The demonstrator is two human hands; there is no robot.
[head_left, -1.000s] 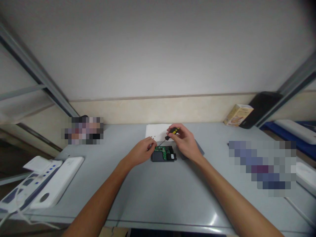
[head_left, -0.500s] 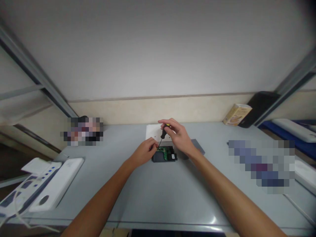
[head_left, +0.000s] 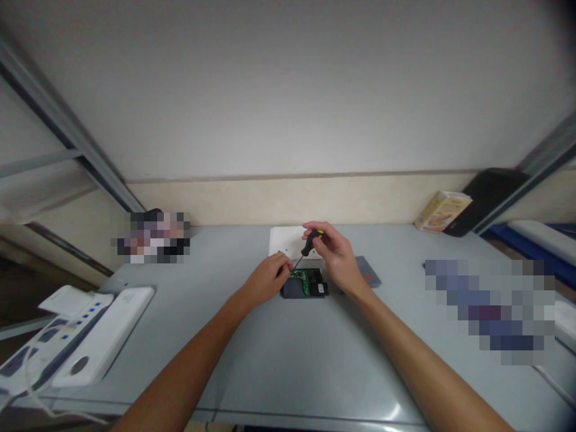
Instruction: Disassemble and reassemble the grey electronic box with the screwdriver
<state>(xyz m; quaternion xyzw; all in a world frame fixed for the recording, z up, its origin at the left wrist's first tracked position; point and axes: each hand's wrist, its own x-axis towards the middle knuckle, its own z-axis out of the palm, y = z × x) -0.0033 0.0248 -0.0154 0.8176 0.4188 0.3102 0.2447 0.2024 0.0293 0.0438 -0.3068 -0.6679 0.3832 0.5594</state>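
My right hand (head_left: 336, 255) is closed round the black and yellow handle of a screwdriver (head_left: 310, 243). The tool leans, with its thin shaft running down left to the upper left corner of a dark, opened electronic device (head_left: 294, 290). A green circuit board shows inside that device. My left hand (head_left: 266, 279) has its fingers curled at the device's left edge, close to the screwdriver tip; they seem to grip the edge, and the fingertips are partly hidden. White paper with small dark specks (head_left: 282, 239) lies just behind. A flat grey panel (head_left: 369, 273) is right of my right hand.
A white power strip (head_left: 96, 309) with cables and a white slab-like device (head_left: 110, 336) lie at the left. Blurred-out items sit at the left back and right. A yellow box (head_left: 443, 211) leans by a black object (head_left: 490, 198) near the back wall.
The view has shifted slightly, so most things sit a little differently in the picture. The screwdriver handle leans further to the right, and more of the grey panel shows.
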